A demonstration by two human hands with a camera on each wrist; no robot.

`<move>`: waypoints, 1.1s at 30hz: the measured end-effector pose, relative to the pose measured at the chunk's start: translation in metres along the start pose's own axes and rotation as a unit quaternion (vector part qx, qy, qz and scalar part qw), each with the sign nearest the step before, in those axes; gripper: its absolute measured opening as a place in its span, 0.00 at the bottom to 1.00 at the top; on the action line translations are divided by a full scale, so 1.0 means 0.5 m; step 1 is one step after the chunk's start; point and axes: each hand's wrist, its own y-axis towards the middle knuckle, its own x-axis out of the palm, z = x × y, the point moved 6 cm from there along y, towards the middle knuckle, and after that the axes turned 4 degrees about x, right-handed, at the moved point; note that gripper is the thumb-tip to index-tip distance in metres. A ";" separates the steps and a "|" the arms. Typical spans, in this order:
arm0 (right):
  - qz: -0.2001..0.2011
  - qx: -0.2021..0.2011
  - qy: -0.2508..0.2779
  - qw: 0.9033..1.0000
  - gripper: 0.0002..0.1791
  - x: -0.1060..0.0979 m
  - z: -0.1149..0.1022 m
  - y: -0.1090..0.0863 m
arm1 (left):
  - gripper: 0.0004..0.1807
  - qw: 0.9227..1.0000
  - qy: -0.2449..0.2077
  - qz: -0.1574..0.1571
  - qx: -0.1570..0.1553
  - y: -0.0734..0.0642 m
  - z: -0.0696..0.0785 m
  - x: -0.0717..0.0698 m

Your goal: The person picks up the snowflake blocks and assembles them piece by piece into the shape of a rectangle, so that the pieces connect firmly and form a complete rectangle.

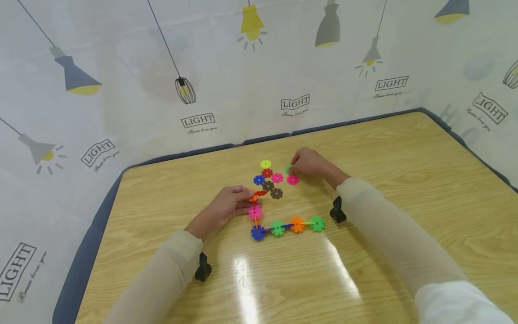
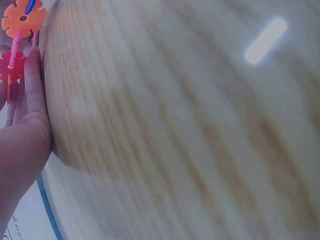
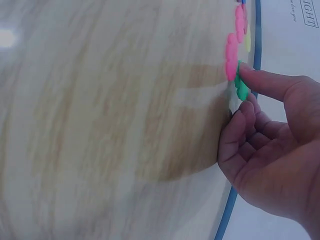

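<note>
A chain of slotted plastic flower discs makes an L on the table, with a blue disc at its corner. Its near leg includes a green disc, an orange disc and another green one at the right end. At the far end of the other leg, beyond a pink disc, my left hand holds the chain by its orange-red end. My right hand, farther back, pinches a loose green disc between thumb and fingers, right beside a pink disc.
Loose flower discs lie between the hands: yellow, red, blue, pink and brown. The wooden table ends at a wall covering printed with lamps. Each sleeve carries a black wrist mount.
</note>
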 end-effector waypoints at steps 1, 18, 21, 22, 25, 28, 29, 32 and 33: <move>-0.001 0.000 0.004 1.000 0.14 -0.001 0.001 0.000 | 0.10 1.000 0.001 0.001 0.001 0.001 0.000 0.000; -0.036 -0.034 0.108 0.993 0.13 0.012 -0.003 -0.070 | 0.07 1.000 -0.005 -0.002 0.003 -0.001 0.000 -0.004; -0.062 -0.045 0.139 0.987 0.12 0.026 -0.014 -0.083 | 0.07 1.000 -0.005 -0.003 0.007 0.002 0.002 -0.005; -0.072 -0.047 0.146 0.986 0.12 0.031 -0.018 -0.088 | 0.07 1.000 -0.005 -0.005 0.008 0.003 0.002 -0.004; -0.098 -0.053 0.160 0.981 0.12 0.047 -0.028 -0.096 | 0.07 1.000 -0.004 -0.006 0.008 0.003 0.002 -0.004; -0.118 -0.058 0.166 0.977 0.11 0.060 -0.037 -0.102 | 0.07 1.000 -0.006 -0.006 0.004 0.003 0.002 -0.004; -0.124 -0.059 0.168 0.976 0.11 0.064 -0.040 -0.103 | 0.07 1.000 -0.006 -0.006 0.003 0.002 0.001 -0.003; -0.135 -0.057 0.167 0.975 0.11 0.072 -0.047 -0.107 | 0.07 1.000 -0.008 -0.005 0.002 0.001 0.001 -0.002; -0.138 -0.055 0.165 0.975 0.11 0.074 -0.049 -0.108 | 0.07 1.000 -0.010 -0.005 0.000 0.000 0.000 -0.002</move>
